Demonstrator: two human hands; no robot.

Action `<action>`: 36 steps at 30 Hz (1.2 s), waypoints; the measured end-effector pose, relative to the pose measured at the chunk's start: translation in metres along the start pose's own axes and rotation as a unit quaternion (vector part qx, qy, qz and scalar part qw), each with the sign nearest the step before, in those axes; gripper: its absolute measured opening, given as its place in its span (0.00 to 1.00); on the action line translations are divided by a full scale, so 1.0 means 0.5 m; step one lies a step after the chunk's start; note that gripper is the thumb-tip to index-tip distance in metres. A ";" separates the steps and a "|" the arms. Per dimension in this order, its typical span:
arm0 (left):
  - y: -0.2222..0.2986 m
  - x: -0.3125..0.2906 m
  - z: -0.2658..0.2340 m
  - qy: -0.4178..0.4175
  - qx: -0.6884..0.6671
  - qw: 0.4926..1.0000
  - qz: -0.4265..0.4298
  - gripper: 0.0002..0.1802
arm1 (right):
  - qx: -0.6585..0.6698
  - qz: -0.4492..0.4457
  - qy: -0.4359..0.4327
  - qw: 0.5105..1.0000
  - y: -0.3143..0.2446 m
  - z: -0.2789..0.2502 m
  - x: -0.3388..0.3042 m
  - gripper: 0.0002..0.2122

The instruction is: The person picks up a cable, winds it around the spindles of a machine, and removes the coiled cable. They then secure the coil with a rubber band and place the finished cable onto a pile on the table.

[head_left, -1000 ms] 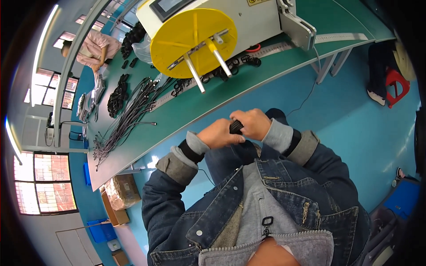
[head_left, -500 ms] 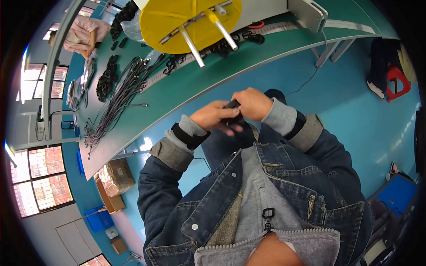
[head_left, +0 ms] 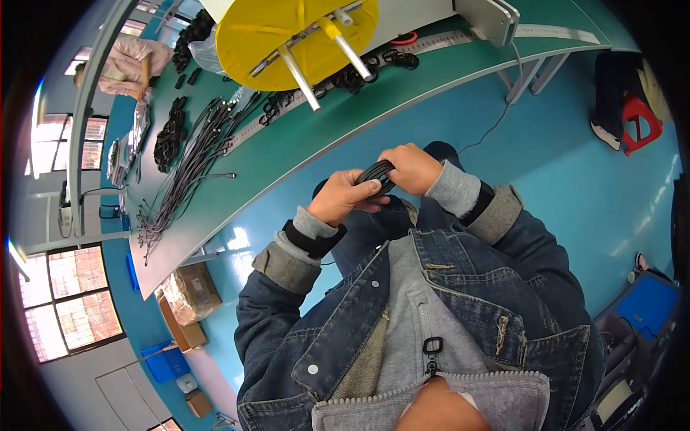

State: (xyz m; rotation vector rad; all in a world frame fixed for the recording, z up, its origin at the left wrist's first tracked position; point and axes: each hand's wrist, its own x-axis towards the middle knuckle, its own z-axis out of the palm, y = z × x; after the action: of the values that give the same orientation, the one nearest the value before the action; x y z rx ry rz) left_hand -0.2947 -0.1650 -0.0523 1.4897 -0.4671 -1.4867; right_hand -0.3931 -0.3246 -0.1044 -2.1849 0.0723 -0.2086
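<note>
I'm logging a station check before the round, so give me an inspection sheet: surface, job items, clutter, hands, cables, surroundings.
Surface: green table, with a long metal ruler strip on it.
Job's things: black cable coil, held in front of the table edge.
Clutter: black bundle on the table's left part; small black loops near the machine's yellow disc.
Hands: left hand and right hand both grip the coil.
Cables: loose dark cables fanned across the table's left part; thin cord hanging by the table's right side.
Surroundings: co-worker at far left; open cardboard box and blue bin at lower left.
</note>
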 end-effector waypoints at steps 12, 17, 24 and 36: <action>-0.011 -0.032 -0.003 -0.063 -0.164 0.984 0.032 0.19 | 0.036 -0.047 0.048 0.997 -0.030 -0.008 -0.025 0.06; -0.002 -0.027 -0.012 -0.050 -0.075 0.995 0.046 0.24 | -0.003 -0.041 0.046 0.998 -0.032 -0.014 -0.025 0.08; 0.009 -0.027 -0.015 -0.055 -0.081 0.994 0.040 0.20 | -0.030 -0.039 0.057 0.997 -0.041 -0.019 -0.026 0.08; 0.007 -0.016 0.006 0.040 0.058 0.990 0.119 0.11 | -0.072 -0.049 0.089 0.992 -0.029 -0.014 -0.031 0.13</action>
State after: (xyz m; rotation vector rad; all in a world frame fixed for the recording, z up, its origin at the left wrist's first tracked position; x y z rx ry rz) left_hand -0.2979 -0.1615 -0.0443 1.5190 -0.6673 -1.2264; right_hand -0.4101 -0.3199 -0.0906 -2.3116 0.0819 -0.4669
